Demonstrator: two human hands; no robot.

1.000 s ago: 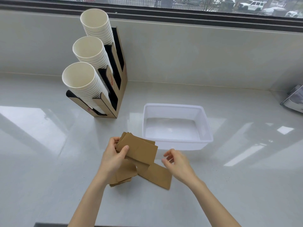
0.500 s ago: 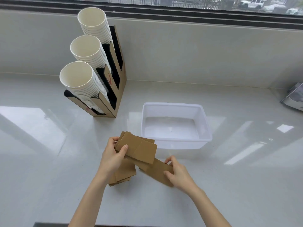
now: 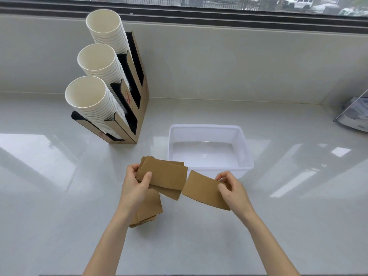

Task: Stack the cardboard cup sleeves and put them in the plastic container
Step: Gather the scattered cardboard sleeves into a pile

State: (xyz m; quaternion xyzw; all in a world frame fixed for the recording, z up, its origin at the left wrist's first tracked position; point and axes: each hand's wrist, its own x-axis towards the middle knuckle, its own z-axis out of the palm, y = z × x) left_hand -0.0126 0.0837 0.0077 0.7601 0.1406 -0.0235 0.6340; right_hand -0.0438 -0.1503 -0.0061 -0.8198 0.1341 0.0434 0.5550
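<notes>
Now the left hand (image 3: 135, 188) holds a small bundle of flat brown cup sleeves (image 3: 165, 176) near the centre of the frame, thumb on top and fingers closed under the left end. The long axis of this bundle runs from left to right across the picture and drops a little toward the right, so its free end points at the other hand. The right hand (image 3: 233, 191) pinches one single sleeve (image 3: 203, 191) at its right end, between the thumb and the curled fingers. This sleeve also lies long from left to right, with its left end just beside the free end of the bundle; whether they touch I cannot tell. Both forearms come up from the lower edge of the frame and lean toward each other.

More sleeves (image 3: 148, 213) lie on the white counter (image 3: 59, 196) under the left wrist, with their long axis more from top to bottom of the frame. The clear plastic container (image 3: 246, 156) stands just above the hands, right of centre, with no sleeve inside. At the upper left, a cardboard rack (image 3: 142, 108) carries three tilted stacks of white paper cups (image 3: 99, 62).
</notes>
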